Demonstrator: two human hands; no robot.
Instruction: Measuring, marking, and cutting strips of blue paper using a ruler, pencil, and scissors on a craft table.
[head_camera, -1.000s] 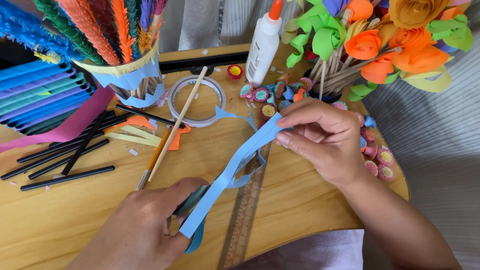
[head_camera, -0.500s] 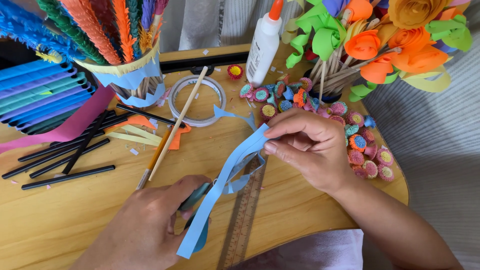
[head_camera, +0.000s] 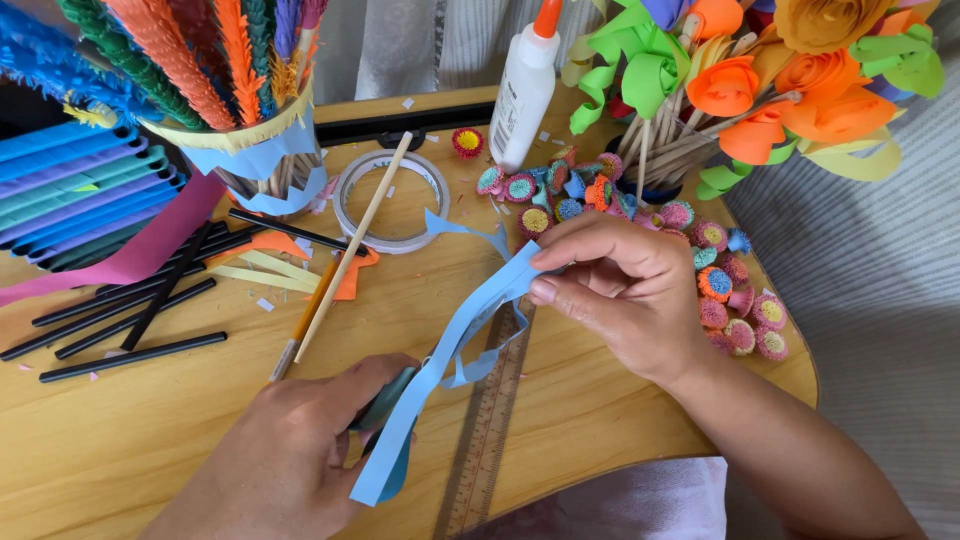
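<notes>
The blue paper strip (head_camera: 455, 350) is stretching diagonally above the wooden table (head_camera: 130, 430), between both hands. The right hand (head_camera: 625, 290) is pinching its upper end between thumb and fingers. The left hand (head_camera: 285, 455) is closing around teal-handled scissors (head_camera: 385, 400) at the strip's lower part. A ruler (head_camera: 490, 430) is lying just beneath. Paper rosettes (head_camera: 725, 295) are crowding the right edge, while black sticks (head_camera: 130, 315) are lying well apart at left.

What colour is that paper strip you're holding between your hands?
The paper strip is light blue, seen clearly in the head view, stretched between the left hand and right hand.
</notes>
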